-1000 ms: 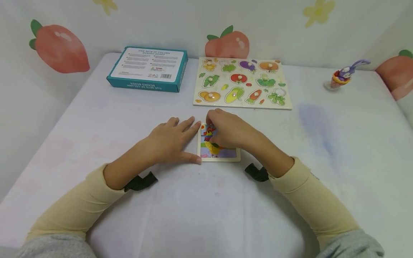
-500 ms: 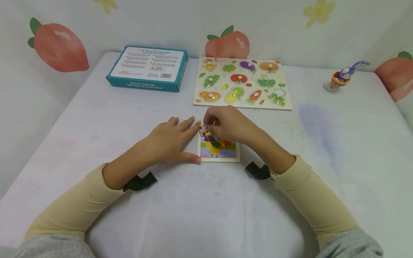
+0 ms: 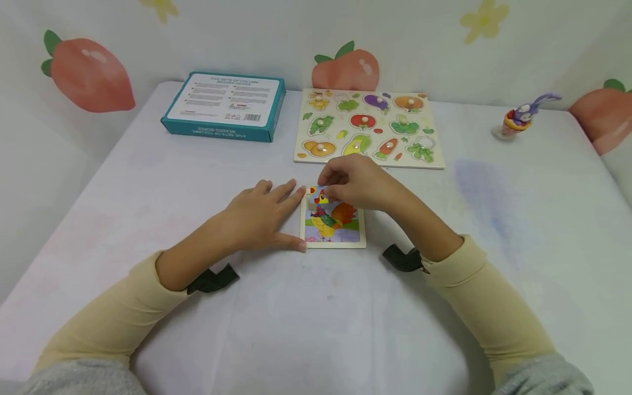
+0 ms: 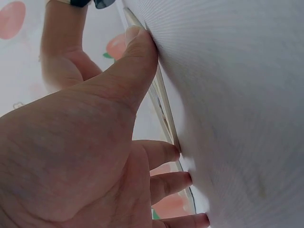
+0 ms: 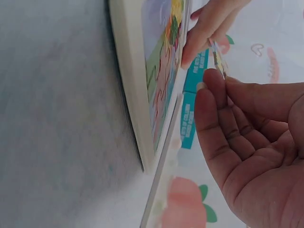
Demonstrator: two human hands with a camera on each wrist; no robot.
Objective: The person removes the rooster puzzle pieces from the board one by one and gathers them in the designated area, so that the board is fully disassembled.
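Your tabletop [image 3: 331,323] is covered in pale cloth, and a white backdrop [image 3: 237,33] with printed peaches and yellow flowers rises along its far side. Far left of you lies a teal box [image 3: 222,107] labelled "Five sets of column beaded boxes"; right of it is a vegetable knob puzzle [image 3: 384,119] with knobbed pieces in its board, and at the far right stands a purple-eared figurine [image 3: 518,118]. In front of you, a pale-rimmed puzzle tray [image 3: 336,245] lies flat, holding a rooster jigsaw [image 3: 338,225]. Your left grip [image 3: 261,216] is spread, thumb and forefinger touching the tray's left edge. Your right grip [image 3: 362,178] pinches a small jigsaw piece [image 5: 219,60] between thumb and fingertips, raised over the tray's far part.
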